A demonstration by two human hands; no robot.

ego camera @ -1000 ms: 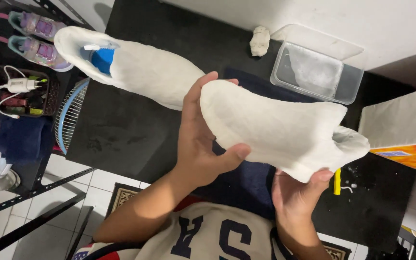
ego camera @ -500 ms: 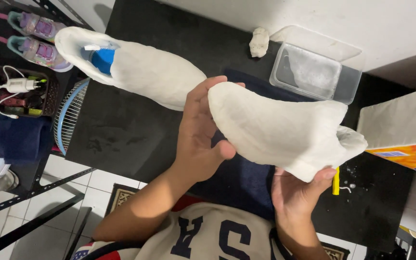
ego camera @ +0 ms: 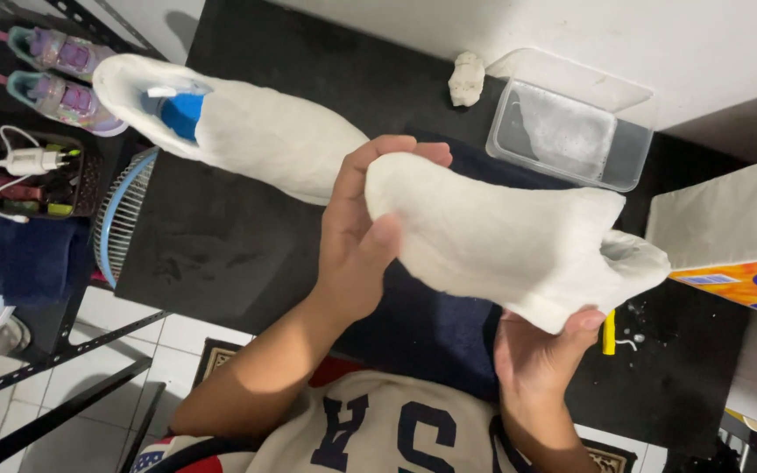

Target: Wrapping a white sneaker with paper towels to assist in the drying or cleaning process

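Observation:
I hold a white, plaster-like shoe-shaped form (ego camera: 501,236) up over a black table (ego camera: 221,254). My left hand (ego camera: 361,236) cups its rounded left end, thumb pressed on the front. My right hand (ego camera: 545,350) supports it from below near the open right end. A second white shoe-shaped form (ego camera: 265,136) lies on the table behind, with a blue insert (ego camera: 181,112) showing in its opening.
A clear plastic tub (ego camera: 571,123) and a small white lump (ego camera: 466,79) sit at the table's back. A dark blue cloth (ego camera: 431,333) lies under my hands. A yellow stick (ego camera: 609,333), an orange box (ego camera: 746,280), a fan (ego camera: 120,219) and small shoes (ego camera: 54,74) are around.
My left hand has slid toward the form's left end, thumb moving up its front. The form sits slightly lower and more level.

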